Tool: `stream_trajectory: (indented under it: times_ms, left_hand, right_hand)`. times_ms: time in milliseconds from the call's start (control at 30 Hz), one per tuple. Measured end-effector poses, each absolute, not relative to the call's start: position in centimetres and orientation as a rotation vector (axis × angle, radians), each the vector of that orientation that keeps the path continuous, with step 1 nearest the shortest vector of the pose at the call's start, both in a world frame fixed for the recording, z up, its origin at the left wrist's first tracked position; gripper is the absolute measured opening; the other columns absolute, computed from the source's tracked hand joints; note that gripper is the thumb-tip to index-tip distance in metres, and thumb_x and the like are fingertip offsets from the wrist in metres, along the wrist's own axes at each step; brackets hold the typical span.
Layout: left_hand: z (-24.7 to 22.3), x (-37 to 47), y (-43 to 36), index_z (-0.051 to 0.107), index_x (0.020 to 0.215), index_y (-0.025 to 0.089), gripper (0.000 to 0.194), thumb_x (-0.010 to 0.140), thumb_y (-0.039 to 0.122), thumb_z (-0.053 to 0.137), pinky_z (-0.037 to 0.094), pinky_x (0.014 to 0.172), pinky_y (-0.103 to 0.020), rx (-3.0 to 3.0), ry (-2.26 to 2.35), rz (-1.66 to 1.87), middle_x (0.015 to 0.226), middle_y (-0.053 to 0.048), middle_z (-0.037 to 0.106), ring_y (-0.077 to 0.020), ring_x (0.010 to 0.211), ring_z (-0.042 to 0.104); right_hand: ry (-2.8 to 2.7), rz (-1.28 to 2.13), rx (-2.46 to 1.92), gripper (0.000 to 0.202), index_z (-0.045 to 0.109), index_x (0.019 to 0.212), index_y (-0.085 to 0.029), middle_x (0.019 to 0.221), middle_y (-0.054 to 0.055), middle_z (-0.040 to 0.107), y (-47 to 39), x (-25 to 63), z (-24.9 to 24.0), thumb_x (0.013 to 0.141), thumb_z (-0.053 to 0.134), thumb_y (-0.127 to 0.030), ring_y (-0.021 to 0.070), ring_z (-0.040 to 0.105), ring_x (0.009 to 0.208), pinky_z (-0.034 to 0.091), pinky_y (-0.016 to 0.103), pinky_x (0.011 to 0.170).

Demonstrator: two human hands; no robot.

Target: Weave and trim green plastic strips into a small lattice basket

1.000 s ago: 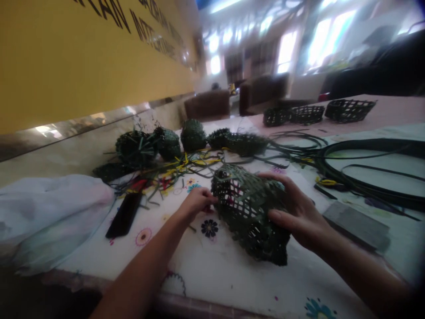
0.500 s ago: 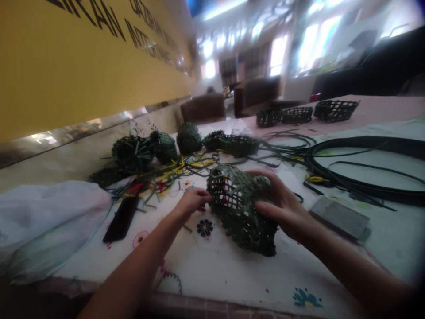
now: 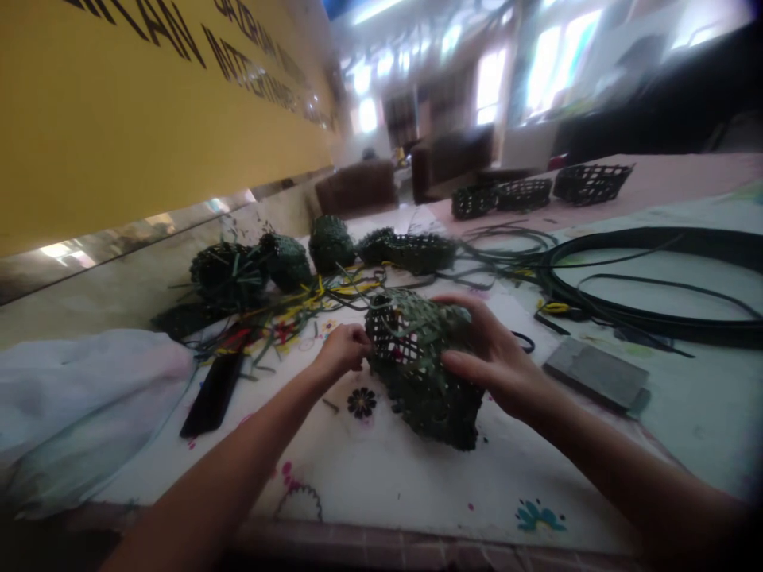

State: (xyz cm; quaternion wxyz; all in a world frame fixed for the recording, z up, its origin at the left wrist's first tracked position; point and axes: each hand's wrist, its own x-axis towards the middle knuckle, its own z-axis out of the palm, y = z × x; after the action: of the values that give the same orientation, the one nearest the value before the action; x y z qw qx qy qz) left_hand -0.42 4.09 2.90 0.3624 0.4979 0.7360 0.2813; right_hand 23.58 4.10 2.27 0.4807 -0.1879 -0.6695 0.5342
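A dark green woven basket (image 3: 426,373) lies tilted over the flowered white tablecloth (image 3: 381,485), its open lattice facing left. My right hand (image 3: 486,353) grips its right side, thumb in front and fingers behind. At the basket's left edge, my left hand (image 3: 346,349) is closed, fingertips pinched against the weave. Whether a strip sits between those fingertips is too small to make out. Cut green and yellow strips (image 3: 322,298) are scattered just beyond my hands.
Several woven pieces stand along the back, among them a round basket (image 3: 331,242) and a squarish basket (image 3: 593,184). Right of my hands are a grey block (image 3: 596,375) and a large coil of dark strip (image 3: 656,322). Leftward lie a black flat object (image 3: 213,395) and a white plastic bag (image 3: 89,405).
The whole view has shifted slightly, so everything appears a little further left and higher. Both hands keep their places on the basket.
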Motion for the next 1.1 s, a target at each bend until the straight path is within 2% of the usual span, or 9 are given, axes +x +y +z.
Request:
stream_trajectory:
  times_ms: [167,333,433,567,800,933,1100]
  left_hand:
    - [2.5,-1.3,4.0,0.045,0.062,0.017,0.028,0.077,0.018,0.069,0.055,0.052,-0.027,1.125,1.817,0.716,0.045,0.008,0.043,-0.0056,0.039,0.042]
    - [2.7,-2.3,4.3,0.054,0.067,0.015,0.027,0.072,0.028,0.076,0.056,0.052,-0.03,1.036,1.761,0.625,0.046,0.004,0.052,-0.0103,0.042,0.051]
    - [2.7,-2.7,4.6,0.054,0.064,0.015,0.031,0.069,0.031,0.08,0.056,0.052,-0.03,1.027,1.751,0.603,0.045,0.003,0.054,-0.0103,0.041,0.051]
    - [2.5,-2.9,4.9,0.052,0.06,0.015,0.032,0.068,0.03,0.08,0.054,0.05,-0.026,1.054,1.749,0.605,0.043,0.003,0.051,-0.0087,0.04,0.049]
    - [2.5,-2.7,5.2,0.048,0.053,0.016,0.034,0.068,0.022,0.077,0.059,0.057,-0.03,1.072,1.754,0.602,0.042,0.008,0.039,-0.0048,0.041,0.036]
    - [2.8,-2.4,5.4,0.048,0.055,0.017,0.035,0.066,0.026,0.08,0.059,0.053,-0.03,1.092,1.773,0.59,0.041,0.01,0.032,-0.0048,0.042,0.03]
    - [2.9,-2.1,5.6,0.054,0.061,0.015,0.028,0.064,0.026,0.079,0.058,0.052,-0.032,1.118,1.799,0.569,0.042,0.01,0.032,-0.0057,0.044,0.027]
  right_hand:
    - [-1.646,1.295,-0.461,0.056,0.048,0.128,-0.035,0.121,0.004,0.061,4.3,23.5,2.3,0.079,0.074,-0.045,0.0271,0.059,0.112,0.051,0.04,0.089]
    - [-1.634,1.288,-0.468,0.056,0.049,0.127,-0.034,0.119,0.004,0.062,4.3,23.6,2.5,0.078,0.074,-0.044,0.0262,0.061,0.108,0.051,0.041,0.089]
    - [-1.617,1.3,-0.486,0.055,0.049,0.127,-0.034,0.115,0.003,0.063,4.3,23.6,2.5,0.079,0.074,-0.043,0.025,0.062,0.103,0.052,0.04,0.087]
    - [-1.639,1.292,-0.507,0.057,0.048,0.127,-0.034,0.116,0.003,0.062,4.3,23.6,2.5,0.078,0.075,-0.044,0.026,0.061,0.107,0.05,0.041,0.089]
    - [-1.657,1.274,-0.504,0.059,0.047,0.127,-0.032,0.118,0.004,0.062,4.3,23.5,2.5,0.077,0.075,-0.046,0.026,0.06,0.107,0.051,0.04,0.09]
    - [-1.645,1.292,-0.498,0.058,0.047,0.128,-0.032,0.117,0.004,0.062,4.2,23.5,2.5,0.078,0.075,-0.044,0.0253,0.061,0.107,0.051,0.038,0.09]
    - [-1.637,1.298,-0.501,0.058,0.047,0.127,-0.032,0.116,0.003,0.063,4.2,23.5,2.5,0.078,0.075,-0.044,0.0249,0.061,0.106,0.051,0.037,0.087]
